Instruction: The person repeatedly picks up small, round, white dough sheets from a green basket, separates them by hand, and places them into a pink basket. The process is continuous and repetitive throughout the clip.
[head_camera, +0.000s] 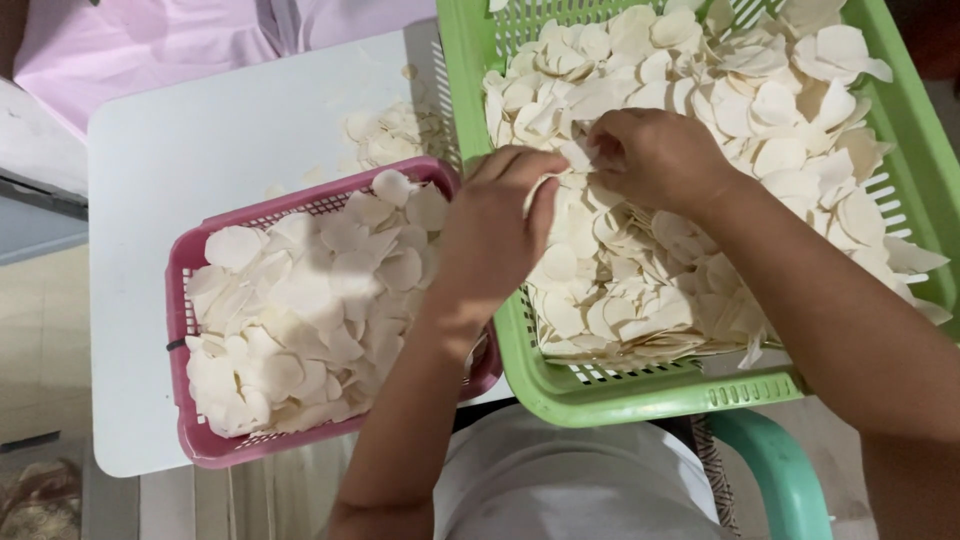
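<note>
left hand (497, 225) pinching a pale round wafer (537, 190) over the green basket (640, 395), right hand (650, 155) closed on wafers heaped inside it, pink basket (215, 445) just beside, equally full

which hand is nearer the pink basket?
Left. The left hand is at the edge of the pink plastic basket of pale round chips, over its right rim. The right hand is farther right, over the green plastic basket.
</note>
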